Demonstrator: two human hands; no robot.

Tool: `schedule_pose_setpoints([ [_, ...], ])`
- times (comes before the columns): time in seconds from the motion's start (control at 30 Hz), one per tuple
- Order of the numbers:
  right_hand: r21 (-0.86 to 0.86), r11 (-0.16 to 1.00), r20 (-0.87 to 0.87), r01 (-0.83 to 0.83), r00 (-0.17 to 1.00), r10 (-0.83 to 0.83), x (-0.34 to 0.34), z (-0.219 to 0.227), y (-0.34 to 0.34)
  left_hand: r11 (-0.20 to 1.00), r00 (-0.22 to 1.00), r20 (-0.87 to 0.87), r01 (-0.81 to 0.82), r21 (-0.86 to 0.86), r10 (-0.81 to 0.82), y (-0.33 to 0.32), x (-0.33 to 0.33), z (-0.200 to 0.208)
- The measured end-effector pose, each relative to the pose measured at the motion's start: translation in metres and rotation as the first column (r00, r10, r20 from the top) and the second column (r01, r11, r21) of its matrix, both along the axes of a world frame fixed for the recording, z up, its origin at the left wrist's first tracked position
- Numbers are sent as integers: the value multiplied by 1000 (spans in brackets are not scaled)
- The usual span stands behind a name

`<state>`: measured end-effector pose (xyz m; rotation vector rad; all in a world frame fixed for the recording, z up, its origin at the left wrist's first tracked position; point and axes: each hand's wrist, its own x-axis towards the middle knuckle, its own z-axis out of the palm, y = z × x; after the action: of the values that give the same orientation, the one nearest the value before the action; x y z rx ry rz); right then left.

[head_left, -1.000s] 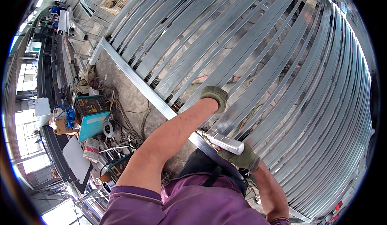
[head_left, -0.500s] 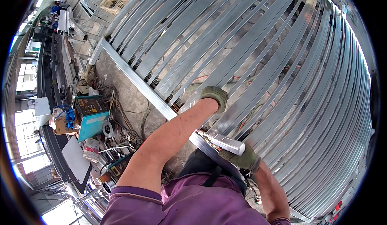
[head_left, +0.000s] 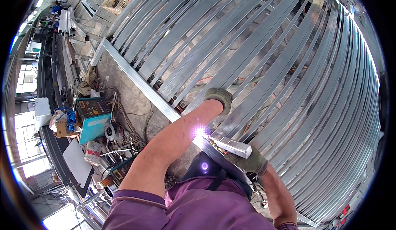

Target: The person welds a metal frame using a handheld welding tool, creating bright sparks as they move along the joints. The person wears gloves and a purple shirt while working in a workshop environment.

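My right hand (head_left: 249, 162), in a green work glove, is wrapped round a silver, box-bodied welding gun (head_left: 234, 146). The gun's tip points left at the long metal frame bar (head_left: 142, 89), and a bright violet-white welding spark (head_left: 200, 132) glows there. Farther forward, my left hand (head_left: 220, 98), gloved too, is closed over a flat grey metal tube (head_left: 243, 71); its fingertips are hidden. My left forearm crosses above the frame bar, just beside the glow.
Many parallel metal tubes (head_left: 330, 106) spread away to the right, with gaps between them. Left of the frame stand a teal welding machine (head_left: 95, 127), a wire spool (head_left: 110, 132) and tangled cables (head_left: 128, 129). A crate (head_left: 119, 0) sits at the far left.
A bright welding spark has appeared at the gun's tip. The gun and my right hand have shifted very slightly; my left hand stays on the tube.
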<state>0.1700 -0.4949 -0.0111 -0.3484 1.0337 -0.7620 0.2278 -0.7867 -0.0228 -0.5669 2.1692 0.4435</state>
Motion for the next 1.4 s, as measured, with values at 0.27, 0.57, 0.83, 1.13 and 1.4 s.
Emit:
schedule_pose_setpoints([
  [0.27,103,991,79,-88,994,80,-6,16,-12,1000,1000,9,11,-4,-11,-1,3,0],
  [0.57,346,917,394,198,856,-334,0,-33,22,1000,1000,16,18,3,-18,0,-3,1],
  [0.83,-2,992,-254,-125,960,120,-8,36,-8,1000,1000,-6,3,8,-3,-2,-1,0],
  [1.13,-103,994,-629,-32,777,-40,6,60,44,999,997,-80,24,25,-22,-4,5,-3],
  [1.4,-172,959,-725,226,630,-279,25,96,96,998,987,-148,-60,-8,58,5,19,-15],
])
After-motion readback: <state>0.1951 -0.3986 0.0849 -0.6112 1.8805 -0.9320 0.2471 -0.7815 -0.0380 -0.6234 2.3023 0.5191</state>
